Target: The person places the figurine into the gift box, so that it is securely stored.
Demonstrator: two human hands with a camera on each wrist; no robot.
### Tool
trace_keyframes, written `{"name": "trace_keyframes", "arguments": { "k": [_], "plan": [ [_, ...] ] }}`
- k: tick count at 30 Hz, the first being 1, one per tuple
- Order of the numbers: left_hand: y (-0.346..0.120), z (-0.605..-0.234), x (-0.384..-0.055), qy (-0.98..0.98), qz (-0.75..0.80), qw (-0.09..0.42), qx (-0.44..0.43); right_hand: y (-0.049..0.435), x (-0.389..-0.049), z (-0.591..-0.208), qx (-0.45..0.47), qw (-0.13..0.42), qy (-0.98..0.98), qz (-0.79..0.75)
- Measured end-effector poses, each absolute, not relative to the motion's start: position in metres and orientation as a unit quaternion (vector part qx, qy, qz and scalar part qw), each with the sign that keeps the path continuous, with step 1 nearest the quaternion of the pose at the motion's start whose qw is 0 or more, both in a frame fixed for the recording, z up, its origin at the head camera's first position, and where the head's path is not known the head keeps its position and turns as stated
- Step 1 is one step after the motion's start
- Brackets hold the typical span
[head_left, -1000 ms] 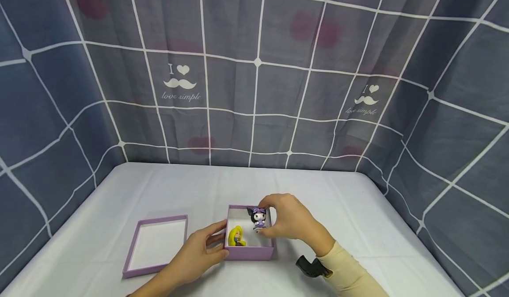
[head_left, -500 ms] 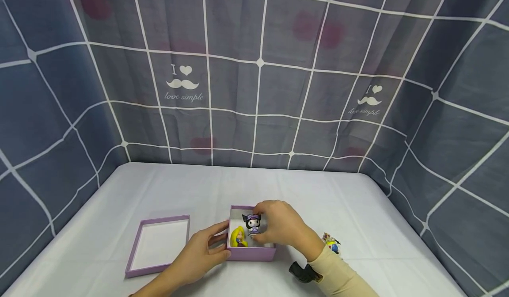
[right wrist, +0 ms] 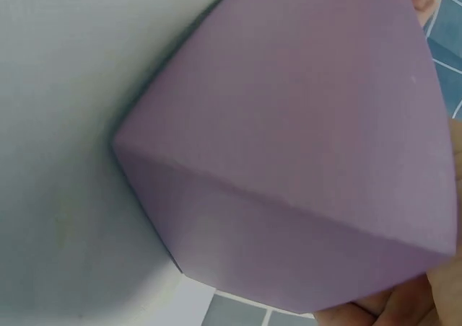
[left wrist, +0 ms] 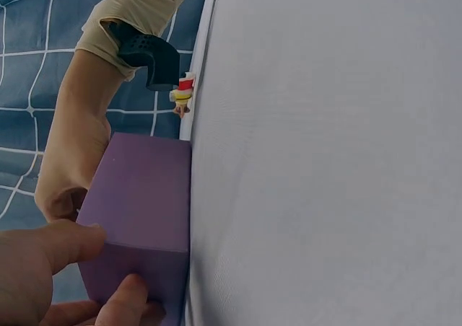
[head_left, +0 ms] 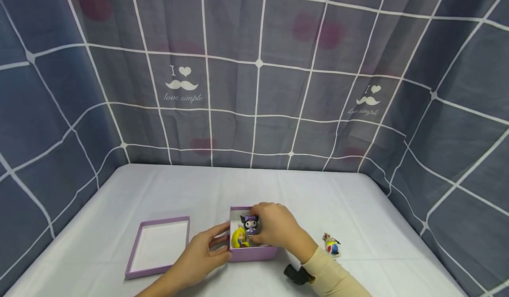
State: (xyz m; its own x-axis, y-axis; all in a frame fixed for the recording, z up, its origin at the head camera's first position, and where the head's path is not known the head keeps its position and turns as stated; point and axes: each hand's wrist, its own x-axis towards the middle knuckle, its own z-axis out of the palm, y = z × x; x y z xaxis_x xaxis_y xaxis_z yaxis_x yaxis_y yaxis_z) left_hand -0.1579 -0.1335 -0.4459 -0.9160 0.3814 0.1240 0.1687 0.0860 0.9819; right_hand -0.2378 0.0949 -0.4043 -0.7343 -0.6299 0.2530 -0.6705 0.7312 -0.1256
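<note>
A small lilac box (head_left: 254, 255) with a white inside stands on the white table. In it, at the near left, lies a yellow-haired doll figurine (head_left: 239, 238). Beside that doll is a figurine with black pointed ears and a purple outfit (head_left: 250, 225); my right hand (head_left: 276, 226), reaching into the box, pinches it between thumb and fingers. My left hand (head_left: 200, 253) rests against the box's left side, thumb near the front corner. In the left wrist view its thumb and fingertips touch the lilac wall (left wrist: 141, 196). The right wrist view shows mainly the box's outer walls (right wrist: 303, 109).
A shallow lilac lid (head_left: 159, 244) lies on the table left of the box, its white inside facing up. To the right, past my right forearm, lies a small colourful figurine (head_left: 332, 245). A checked curtain (head_left: 234, 89) encloses the table's back and sides.
My right hand has moved left and lower into the box, bringing the black-eared figurine close to the yellow-haired one. The figurine at the right has come into sight from behind the forearm.
</note>
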Motion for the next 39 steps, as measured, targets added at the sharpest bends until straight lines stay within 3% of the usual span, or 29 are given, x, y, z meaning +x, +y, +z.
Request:
{"name": "trace_keyframes", "arguments": {
  "k": [39],
  "plan": [
    [-0.13, -0.446, -0.157, 0.731, 0.652, 0.075, 0.186, 0.084, -0.236, -0.408, 0.364, 0.098, -0.926, -0.026]
  ]
}}
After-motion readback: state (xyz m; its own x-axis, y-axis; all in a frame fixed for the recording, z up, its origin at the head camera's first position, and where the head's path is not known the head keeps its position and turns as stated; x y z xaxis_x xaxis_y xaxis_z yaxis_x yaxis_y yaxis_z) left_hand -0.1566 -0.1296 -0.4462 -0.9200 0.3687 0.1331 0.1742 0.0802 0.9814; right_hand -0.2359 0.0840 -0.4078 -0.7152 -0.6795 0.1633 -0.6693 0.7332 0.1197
